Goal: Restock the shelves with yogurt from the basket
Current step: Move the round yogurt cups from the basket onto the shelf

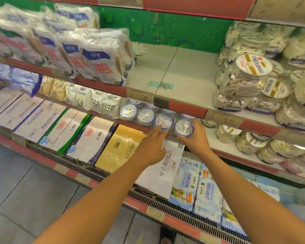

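The yogurt cup (184, 127), clear-walled with a blue-rimmed white lid, stands at the front edge of the middle shelf (212, 138), upright. The right hand (198, 138) holds it from the right side; the grip is closed round the cup wall, fingers curled about it. Just to its left stands a second cup (164, 122) of the same kind. The left hand (152, 143) reaches toward this one with fingers straight and together, the tips touching its near side; the grip is wide and holds nothing.

Further left, two more matching cups (128, 111) continue the front row, with others behind them, partly hidden under the shelf above. Left of the row stand white milk cartons (108, 107). Right of the held cup, round lidded tubs (250, 140) lie on the same shelf.

The upper shelf (183, 73) shows a bare stretch in its middle, with bagged packs (99, 62) to the left and stacked tubs (250, 67) to the right. A price tag (142, 96) sits on its front edge.

Below both forearms, flat boxes (167, 166) lie in the bottom section above a grey tiled floor (25, 191).
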Tool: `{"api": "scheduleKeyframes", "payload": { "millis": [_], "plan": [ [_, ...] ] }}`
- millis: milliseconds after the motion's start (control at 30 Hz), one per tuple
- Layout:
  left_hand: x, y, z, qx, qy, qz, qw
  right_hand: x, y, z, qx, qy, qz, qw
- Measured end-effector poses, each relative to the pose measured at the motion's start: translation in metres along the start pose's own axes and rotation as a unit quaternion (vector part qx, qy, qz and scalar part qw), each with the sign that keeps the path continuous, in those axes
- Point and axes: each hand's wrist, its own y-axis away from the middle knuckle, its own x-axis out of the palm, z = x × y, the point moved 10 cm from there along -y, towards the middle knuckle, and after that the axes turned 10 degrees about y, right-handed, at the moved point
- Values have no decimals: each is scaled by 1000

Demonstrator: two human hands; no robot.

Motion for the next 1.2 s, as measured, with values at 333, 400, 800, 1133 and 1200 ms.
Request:
{"api": "scheduleKeyframes", "payload": {
  "millis": [333,400,800,1133,1200],
  "plan": [
    [21,109,-16,51,41,23,998,-28,142,-11,29,23,4,999],
    [35,144,-15,63,51,45,996,-28,188,-16,25,21,-3,999],
    [105,358,-85,160,162,72,971,-47,506,-25,118,-66,-41,990],
    [210,449,-193,265,127,197,935,-81,724,-107,279,-113,-166,939],
    [233,463,-229,292,112,223,923,-92,762,-122,296,-108,-179,932]
  ]
}}
